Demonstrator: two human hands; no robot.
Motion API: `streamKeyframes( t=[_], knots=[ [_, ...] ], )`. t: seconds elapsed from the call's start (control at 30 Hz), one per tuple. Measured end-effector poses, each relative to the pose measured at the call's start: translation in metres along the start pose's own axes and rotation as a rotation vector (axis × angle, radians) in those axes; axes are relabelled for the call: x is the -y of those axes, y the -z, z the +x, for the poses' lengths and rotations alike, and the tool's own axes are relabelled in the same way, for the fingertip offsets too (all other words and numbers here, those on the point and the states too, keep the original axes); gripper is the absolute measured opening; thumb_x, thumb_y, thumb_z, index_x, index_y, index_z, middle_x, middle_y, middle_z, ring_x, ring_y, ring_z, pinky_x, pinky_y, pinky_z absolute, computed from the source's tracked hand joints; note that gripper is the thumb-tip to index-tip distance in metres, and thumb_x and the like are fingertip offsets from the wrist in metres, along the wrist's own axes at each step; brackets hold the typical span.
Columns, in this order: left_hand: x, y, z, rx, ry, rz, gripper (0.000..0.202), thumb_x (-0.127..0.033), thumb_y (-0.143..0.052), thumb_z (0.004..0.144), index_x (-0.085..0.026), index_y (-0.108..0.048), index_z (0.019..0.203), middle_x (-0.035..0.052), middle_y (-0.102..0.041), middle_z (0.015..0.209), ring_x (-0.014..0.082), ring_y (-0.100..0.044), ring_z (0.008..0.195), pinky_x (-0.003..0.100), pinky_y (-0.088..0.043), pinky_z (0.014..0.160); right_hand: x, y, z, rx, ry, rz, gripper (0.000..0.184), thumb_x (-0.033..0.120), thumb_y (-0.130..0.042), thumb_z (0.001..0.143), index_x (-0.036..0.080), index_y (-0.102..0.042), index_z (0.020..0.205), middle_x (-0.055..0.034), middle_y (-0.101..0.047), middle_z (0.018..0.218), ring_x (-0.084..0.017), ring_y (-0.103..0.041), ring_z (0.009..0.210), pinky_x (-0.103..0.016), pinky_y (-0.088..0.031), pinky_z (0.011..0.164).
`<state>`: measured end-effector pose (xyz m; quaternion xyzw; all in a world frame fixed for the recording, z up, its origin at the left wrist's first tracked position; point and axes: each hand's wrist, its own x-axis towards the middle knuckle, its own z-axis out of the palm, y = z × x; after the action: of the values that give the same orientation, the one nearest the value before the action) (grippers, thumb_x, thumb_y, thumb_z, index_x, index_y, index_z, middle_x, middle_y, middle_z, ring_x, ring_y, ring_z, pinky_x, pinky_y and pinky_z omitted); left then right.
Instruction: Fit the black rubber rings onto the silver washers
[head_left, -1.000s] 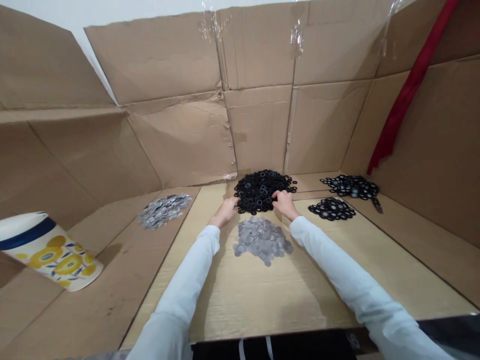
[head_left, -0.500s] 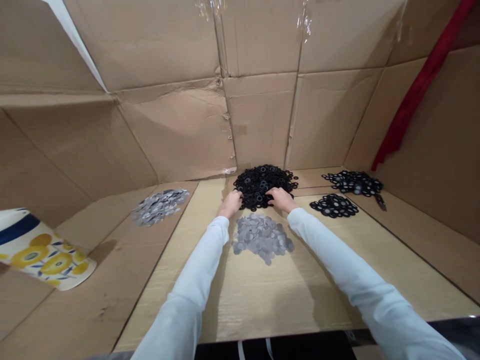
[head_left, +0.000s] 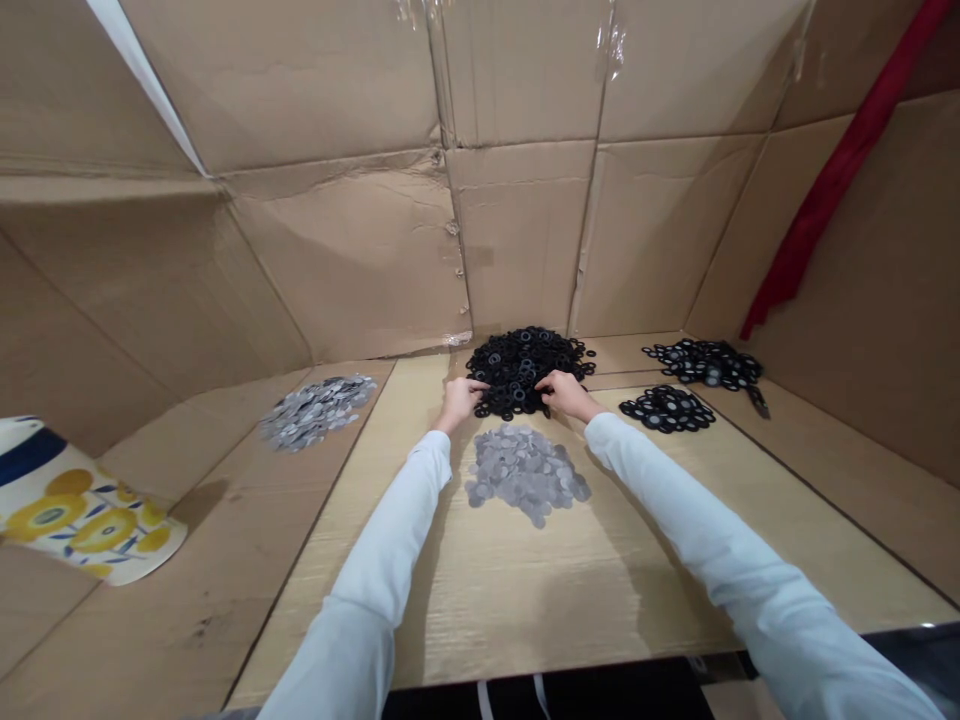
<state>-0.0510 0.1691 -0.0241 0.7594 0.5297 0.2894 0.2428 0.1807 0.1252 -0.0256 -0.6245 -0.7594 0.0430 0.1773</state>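
Note:
A heap of black rings (head_left: 525,345) lies against the back wall, with a few grey ones among them. At its front left edge is my left hand (head_left: 459,400), its fingers stretched towards the rings and apart from the thumb. My right hand (head_left: 566,393) touches the front right of the heap, fingers curled in towards the thumb; whatever is between them is too small to make out. Directly in front of both hands, thin grey translucent discs (head_left: 525,470) are spread in a loose pile on the pale yellow board (head_left: 525,610).
Silvery discs (head_left: 315,412) form another pile at left. Two groups stand at right: black rings with pale centres (head_left: 667,410) and a similar pile (head_left: 709,362) behind, beside a small dark tool (head_left: 759,402). A flowered cylinder (head_left: 97,515) stands far left. Cardboard walls (head_left: 337,250) surround everything.
My left hand has shifted slightly left, its fingers straighter along the heap's edge. My right hand has curled its fingers a little more at the rings. The view has moved slightly.

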Motion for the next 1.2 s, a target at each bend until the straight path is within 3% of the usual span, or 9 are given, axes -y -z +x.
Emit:
streamKeyframes(
  t=[0.13, 0.2, 0.33, 0.5, 0.77, 0.97, 1.2],
  knots=[
    [-0.008, -0.007, 0.000, -0.027, 0.071, -0.138, 0.029, -0.005, -0.055, 0.069, -0.016, -0.072, 0.090, 0.0053, -0.071, 0.081, 0.0160, -0.066, 0.076, 0.026, -0.051, 0.078, 0.007, -0.008, 0.000, 0.001, 0.008, -0.017, 0.032, 0.017, -0.053, 0.078, 0.014, -0.065, 0.108, -0.0111, -0.062, 0.108, -0.018, -0.058, 0.100, -0.024, -0.041, 0.090],
    [-0.012, -0.012, -0.001, -0.016, 0.101, -0.185, 0.030, -0.004, -0.054, 0.070, -0.015, -0.072, 0.091, 0.0052, -0.071, 0.080, 0.0149, -0.066, 0.067, 0.025, -0.053, 0.071, 0.010, -0.011, 0.001, 0.005, 0.000, -0.025, 0.033, 0.019, -0.053, 0.080, 0.013, -0.063, 0.110, -0.0128, -0.062, 0.111, -0.020, -0.057, 0.103, -0.025, -0.040, 0.091],
    [-0.013, -0.020, 0.000, -0.041, 0.144, -0.259, 0.032, -0.003, -0.051, 0.072, -0.013, -0.071, 0.094, 0.0065, -0.070, 0.091, 0.0130, -0.066, 0.063, 0.022, -0.054, 0.063, 0.013, -0.013, 0.003, 0.039, -0.018, -0.041, 0.037, 0.026, -0.061, 0.077, 0.013, -0.063, 0.111, -0.0148, -0.063, 0.110, -0.023, -0.058, 0.104, -0.027, -0.042, 0.090],
    [-0.009, -0.021, 0.003, -0.087, 0.163, -0.328, 0.027, -0.016, -0.057, 0.075, -0.011, -0.068, 0.098, 0.0086, -0.070, 0.094, 0.0137, -0.067, 0.070, 0.022, -0.053, 0.066, 0.013, -0.012, 0.006, 0.054, -0.057, -0.052, 0.032, 0.019, -0.057, 0.080, 0.013, -0.063, 0.111, -0.0134, -0.063, 0.111, -0.021, -0.058, 0.105, -0.025, -0.041, 0.090],
    [-0.008, -0.006, -0.004, -0.100, 0.089, -0.243, 0.033, -0.024, -0.077, 0.054, -0.016, -0.072, 0.086, 0.0044, -0.071, 0.072, 0.0190, -0.066, 0.075, 0.025, -0.050, 0.072, 0.019, -0.010, 0.015, 0.098, -0.067, -0.084, 0.034, 0.024, -0.059, 0.080, 0.014, -0.062, 0.113, -0.0149, -0.060, 0.113, -0.020, -0.057, 0.105, -0.024, -0.040, 0.090],
    [-0.021, -0.005, -0.013, -0.090, 0.020, -0.087, 0.030, -0.023, -0.075, 0.058, -0.018, -0.073, 0.088, 0.0050, -0.071, 0.077, 0.0192, -0.065, 0.078, 0.027, -0.048, 0.079, 0.031, -0.008, 0.019, 0.148, -0.080, -0.138, 0.028, 0.016, -0.056, 0.079, 0.013, -0.064, 0.105, -0.0164, -0.058, 0.111, -0.021, -0.059, 0.100, -0.025, -0.042, 0.086],
    [-0.025, -0.004, -0.017, -0.074, 0.055, -0.116, 0.030, -0.022, -0.073, 0.062, -0.015, -0.071, 0.090, 0.0059, -0.071, 0.077, 0.0192, -0.066, 0.077, 0.027, -0.049, 0.077, 0.036, -0.005, 0.007, 0.198, -0.002, -0.204, 0.035, 0.008, -0.051, 0.079, 0.013, -0.060, 0.113, -0.0162, -0.060, 0.111, -0.020, -0.057, 0.105, -0.024, -0.040, 0.090]
  ],
)
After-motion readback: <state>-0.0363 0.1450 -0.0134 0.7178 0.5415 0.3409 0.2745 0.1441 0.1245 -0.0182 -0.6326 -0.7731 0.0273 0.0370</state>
